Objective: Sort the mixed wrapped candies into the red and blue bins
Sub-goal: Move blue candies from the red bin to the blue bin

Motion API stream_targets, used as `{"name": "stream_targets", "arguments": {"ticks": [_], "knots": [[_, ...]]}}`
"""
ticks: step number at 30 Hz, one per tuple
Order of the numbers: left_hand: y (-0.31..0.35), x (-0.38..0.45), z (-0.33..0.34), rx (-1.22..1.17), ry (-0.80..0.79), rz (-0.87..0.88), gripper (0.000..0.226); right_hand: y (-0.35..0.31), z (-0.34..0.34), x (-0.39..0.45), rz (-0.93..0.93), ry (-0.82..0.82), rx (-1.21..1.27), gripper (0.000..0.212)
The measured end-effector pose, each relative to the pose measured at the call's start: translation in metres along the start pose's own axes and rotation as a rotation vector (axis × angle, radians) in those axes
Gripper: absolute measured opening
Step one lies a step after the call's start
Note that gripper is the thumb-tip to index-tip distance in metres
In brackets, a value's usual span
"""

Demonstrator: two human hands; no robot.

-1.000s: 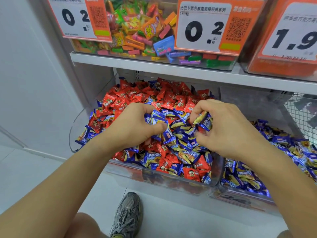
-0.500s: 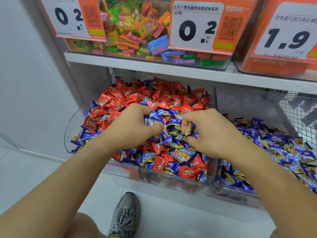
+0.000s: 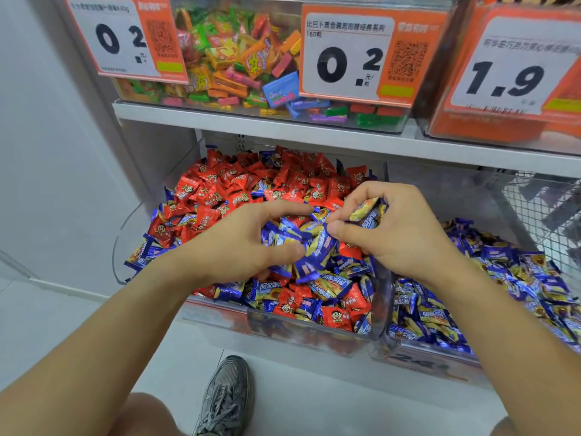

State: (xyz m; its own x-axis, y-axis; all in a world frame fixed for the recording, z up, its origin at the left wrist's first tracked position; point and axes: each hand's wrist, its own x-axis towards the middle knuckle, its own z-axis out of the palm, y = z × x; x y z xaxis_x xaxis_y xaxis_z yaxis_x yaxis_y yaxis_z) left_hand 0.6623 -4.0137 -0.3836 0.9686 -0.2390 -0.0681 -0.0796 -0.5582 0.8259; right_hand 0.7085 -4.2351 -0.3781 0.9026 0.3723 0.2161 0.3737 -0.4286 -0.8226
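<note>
Both hands work in the middle of the frame, over the mixed bin (image 3: pixel 314 336) — a clear tub at centre-left heaped with red candies (image 3: pixel 267 180) toward the back and blue candies (image 3: pixel 330 284) scattered through the front. The left hand (image 3: pixel 239 247) has its fingers and thumb curled round a small clutch of blue wrappers. The right hand (image 3: pixel 399 228) pinches a blue-and-yellow piece between thumb and forefinger, with more gathered against the palm. To the right, touching the first tub, sits the blue bin (image 3: pixel 418 357), filled almost entirely with blue wrappers.

These sweets look light and small, each in a crinkly, glossy film wrapper with flared twisted ends. That film is likely slippery, so a loose handful could shed pieces on the way across. The surest hold is probably a pinch on the firm middle or on a twisted end — the ends give a tab when a piece lies half buried. Nothing here seems fragile; squeezing should do no harm.
</note>
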Motion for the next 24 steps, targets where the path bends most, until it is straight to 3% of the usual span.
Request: {"name": "stream_targets", "arguments": {"ticks": [3,5,10,14,16,21,24], "knots": [[-0.001,0.001,0.005,0.115,-0.090,0.068,0.059,0.003,0.005,0.000,-0.042,0.032,-0.107,0.021],[-0.001,0.005,0.011,0.193,-0.067,0.065,0.061,0.004,0.008,-0.001,-0.058,0.056,-0.141,0.020],[0.001,0.013,0.032,0.146,0.018,0.000,0.025,0.005,0.008,-0.001,-0.058,-0.096,-0.090,0.019],[0.004,0.015,0.032,0.198,0.082,-0.027,0.028,-0.001,-0.011,-0.001,-0.008,0.075,0.027,0.021],[0.005,0.013,0.024,0.149,0.104,-0.077,0.030,-0.001,-0.019,-0.002,-0.014,0.110,-0.088,0.027],[0.005,0.008,0.008,-0.025,0.171,-0.151,0.023,-0.004,-0.018,-0.010,-0.014,-0.027,-0.316,0.024],[0.006,0.006,0.005,-0.053,0.166,-0.156,0.023,-0.014,-0.011,-0.018,-0.044,-0.118,-0.422,0.035]]}}
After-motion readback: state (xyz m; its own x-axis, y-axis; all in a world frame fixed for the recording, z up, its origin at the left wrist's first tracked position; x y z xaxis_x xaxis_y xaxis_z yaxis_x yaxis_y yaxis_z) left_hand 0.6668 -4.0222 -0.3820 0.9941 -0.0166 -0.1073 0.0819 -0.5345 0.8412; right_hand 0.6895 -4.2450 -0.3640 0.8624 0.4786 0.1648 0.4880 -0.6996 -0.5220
